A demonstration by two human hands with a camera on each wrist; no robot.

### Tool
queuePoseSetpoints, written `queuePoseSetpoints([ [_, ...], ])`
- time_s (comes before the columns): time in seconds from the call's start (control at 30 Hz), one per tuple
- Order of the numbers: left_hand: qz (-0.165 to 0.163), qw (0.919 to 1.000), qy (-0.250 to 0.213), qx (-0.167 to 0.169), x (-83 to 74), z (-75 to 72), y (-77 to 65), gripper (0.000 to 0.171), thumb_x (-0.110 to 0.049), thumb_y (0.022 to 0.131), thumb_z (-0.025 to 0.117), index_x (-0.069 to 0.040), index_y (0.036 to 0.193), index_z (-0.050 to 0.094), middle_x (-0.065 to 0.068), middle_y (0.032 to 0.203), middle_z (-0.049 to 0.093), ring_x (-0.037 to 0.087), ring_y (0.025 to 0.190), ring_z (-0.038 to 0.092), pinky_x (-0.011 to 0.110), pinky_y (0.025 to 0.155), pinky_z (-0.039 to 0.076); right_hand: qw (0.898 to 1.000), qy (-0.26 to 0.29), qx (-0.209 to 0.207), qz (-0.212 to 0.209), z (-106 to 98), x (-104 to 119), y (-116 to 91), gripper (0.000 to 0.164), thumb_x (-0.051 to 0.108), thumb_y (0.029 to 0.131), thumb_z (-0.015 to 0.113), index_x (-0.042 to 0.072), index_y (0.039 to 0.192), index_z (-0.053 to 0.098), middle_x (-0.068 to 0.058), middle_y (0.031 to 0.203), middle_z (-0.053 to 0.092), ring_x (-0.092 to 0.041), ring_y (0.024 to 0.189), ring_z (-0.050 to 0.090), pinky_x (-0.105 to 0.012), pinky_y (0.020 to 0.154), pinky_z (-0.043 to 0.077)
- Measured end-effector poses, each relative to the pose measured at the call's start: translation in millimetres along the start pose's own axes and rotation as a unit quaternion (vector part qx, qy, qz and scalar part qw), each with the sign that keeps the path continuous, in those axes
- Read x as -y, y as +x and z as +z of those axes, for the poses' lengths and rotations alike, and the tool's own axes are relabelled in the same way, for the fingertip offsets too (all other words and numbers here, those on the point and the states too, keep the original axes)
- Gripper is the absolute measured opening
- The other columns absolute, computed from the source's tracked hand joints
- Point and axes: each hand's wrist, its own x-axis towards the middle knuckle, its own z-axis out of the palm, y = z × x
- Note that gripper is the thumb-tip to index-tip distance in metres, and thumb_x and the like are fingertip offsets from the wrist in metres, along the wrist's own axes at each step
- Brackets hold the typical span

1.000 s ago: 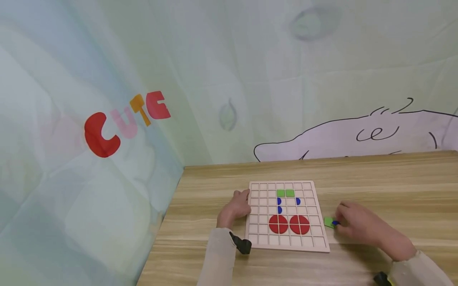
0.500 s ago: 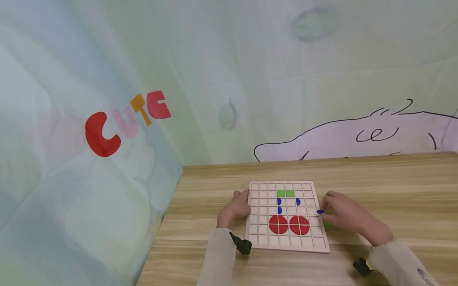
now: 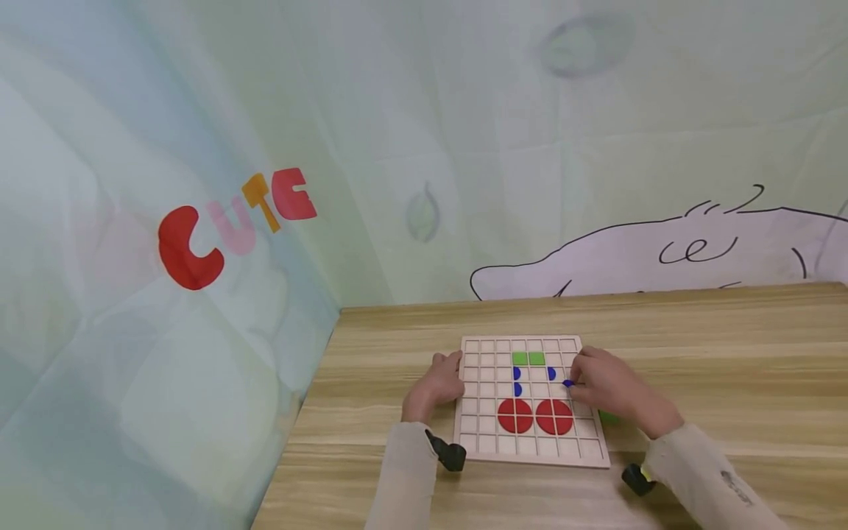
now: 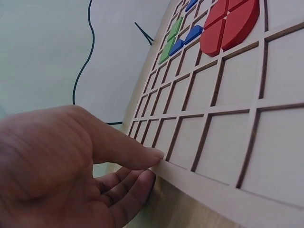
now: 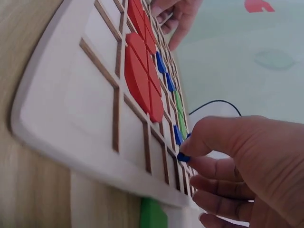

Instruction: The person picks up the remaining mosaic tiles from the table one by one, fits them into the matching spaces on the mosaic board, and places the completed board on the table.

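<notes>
A pale wooden grid board (image 3: pixel 486 430) lies flat on the table. Red quarter-circle tiles (image 3: pixel 554 417) form two discs on it. Above them sit blue half-round tiles (image 3: pixel 517 389) and two green square tiles (image 3: pixel 528 358). With the thumb on top and fingers against the side, my left hand (image 3: pixel 437 384) holds the board's left edge. Over the board's right part, my right hand (image 3: pixel 612 386) pinches another blue tile (image 5: pixel 183 156) between thumb and forefinger. In the right wrist view this tile is close to the grid; whether it touches, I cannot tell.
A green piece (image 5: pixel 153 213) lies on the wooden table (image 3: pixel 391 331) just off the board's right edge, partly hidden by my right hand in the head view. Behind the table hangs a printed cloth backdrop (image 3: pixel 371 184).
My right hand has picked the blue tile up from beside the green piece and carried it left, over the board. My left hand has stayed at the board's edge.
</notes>
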Motion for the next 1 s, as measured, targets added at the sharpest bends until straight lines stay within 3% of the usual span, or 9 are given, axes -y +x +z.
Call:
queuePoseSetpoints([
  [0.17, 0.002, 1.0000, 0.006, 0.000, 0.4, -0.6, 0.2, 0.066, 0.004, 0.085, 0.046, -0.006, 0.149, 0.032, 0.021, 0.129, 0.036, 0.029, 0.101, 0.043, 0.041, 0.083, 0.037, 1.000, -0.012, -0.004, 0.016, 3, 9, 5, 0.013, 0.021, 0.077, 0.074, 0.011, 0.079, 0.067, -0.002, 0.090, 0.056, -0.016, 0.076, 0.049, -0.034, 0.071, 0.046],
  [0.63, -0.001, 1.0000, -0.005, -0.006, -0.1, 0.7, -0.7, 0.070, 0.007, 0.081, 0.048, -0.007, 0.148, 0.034, 0.019, 0.129, 0.037, 0.028, 0.101, 0.043, 0.037, 0.080, 0.038, 0.997, -0.074, -0.020, 0.013, 11, 21, 7, 0.019, 0.026, 0.077, 0.074, 0.010, 0.071, 0.065, -0.005, 0.085, 0.054, -0.020, 0.077, 0.047, -0.038, 0.069, 0.043],
  [0.83, -0.002, 1.0000, -0.005, -0.004, 0.5, 0.4, -0.3, 0.070, 0.007, 0.080, 0.048, -0.006, 0.148, 0.034, 0.019, 0.131, 0.036, 0.028, 0.103, 0.043, 0.037, 0.080, 0.038, 0.998, -0.053, -0.020, 0.016, 12, 19, 6, 0.017, 0.025, 0.077, 0.073, 0.010, 0.072, 0.068, -0.005, 0.086, 0.055, -0.020, 0.079, 0.048, -0.038, 0.070, 0.043],
  [1.0, -0.002, 1.0000, -0.002, -0.002, 1.0, 0.1, 0.5, 0.071, 0.007, 0.080, 0.048, -0.007, 0.148, 0.033, 0.018, 0.130, 0.036, 0.027, 0.102, 0.043, 0.037, 0.081, 0.038, 0.999, -0.040, -0.018, 0.007, 10, 17, 5, 0.007, 0.014, 0.078, 0.070, 0.007, 0.076, 0.071, -0.006, 0.089, 0.058, -0.020, 0.080, 0.051, -0.038, 0.072, 0.046],
])
